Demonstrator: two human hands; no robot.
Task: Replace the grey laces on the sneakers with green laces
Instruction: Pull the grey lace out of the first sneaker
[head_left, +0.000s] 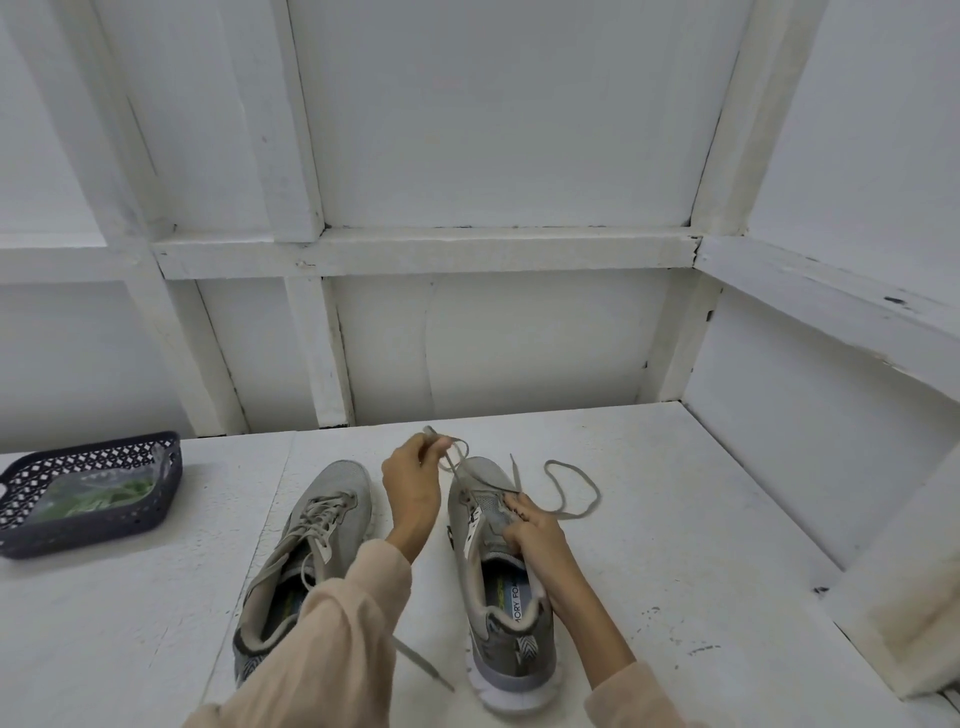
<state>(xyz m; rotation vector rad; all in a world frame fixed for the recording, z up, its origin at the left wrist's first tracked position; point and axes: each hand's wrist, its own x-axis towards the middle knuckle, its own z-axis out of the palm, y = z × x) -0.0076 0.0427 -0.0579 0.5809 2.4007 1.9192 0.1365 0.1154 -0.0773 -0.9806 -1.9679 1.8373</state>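
Two grey sneakers stand side by side on the white table, toes pointing away from me. The left sneaker is still laced with a grey lace. My left hand pinches a loop of the grey lace above the toe of the right sneaker. The rest of that lace trails in a loose curl on the table to the right. My right hand grips the right sneaker's tongue and upper. Green laces lie in a clear bag inside the dark basket.
A dark perforated basket sits at the table's left edge. White wooden walls and beams close off the back and the right side. A loose grey lace end lies on the table between the sneakers.
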